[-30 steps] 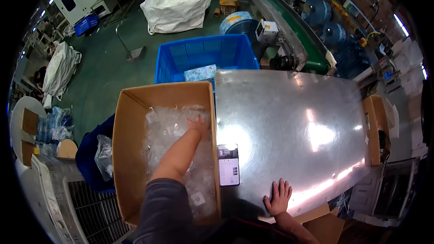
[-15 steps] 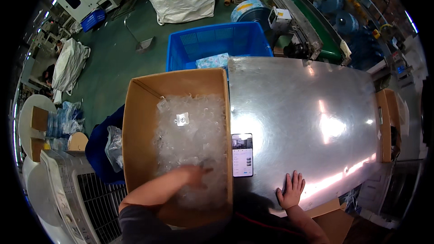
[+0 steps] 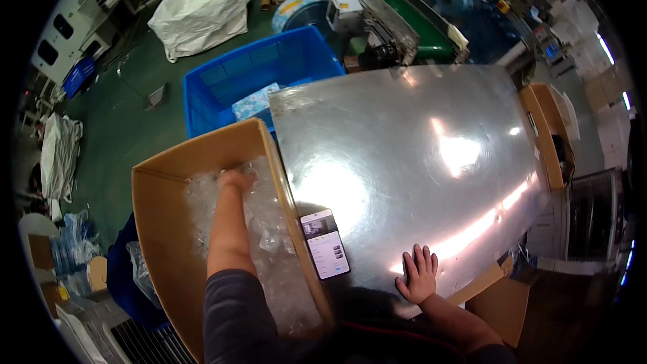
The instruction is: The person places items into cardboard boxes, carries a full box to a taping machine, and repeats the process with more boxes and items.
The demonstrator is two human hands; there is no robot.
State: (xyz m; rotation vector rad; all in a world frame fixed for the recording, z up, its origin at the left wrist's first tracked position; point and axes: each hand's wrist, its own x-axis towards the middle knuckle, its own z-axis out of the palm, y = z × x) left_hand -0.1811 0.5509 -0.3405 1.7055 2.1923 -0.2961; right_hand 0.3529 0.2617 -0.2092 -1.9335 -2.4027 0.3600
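My left hand reaches deep into a tall cardboard box, at the far end of a heap of small clear plastic pieces. Its fingertips dip among the pieces, so whether they grip any is hidden. Spread flat on the shiny metal table, my right hand is open with nothing in it. A phone with a lit screen lies on the table's left edge, right beside the box.
Beyond the box stands a blue plastic crate with a patterned packet inside. A large white sack sits on the green floor. An open carton borders the table's right side; cardboard flaps rise near my right forearm.
My left hand has moved from the near part of the heap to its far end. The view has turned, shifting everything leftward and tilting the box; my right hand stays on the table.
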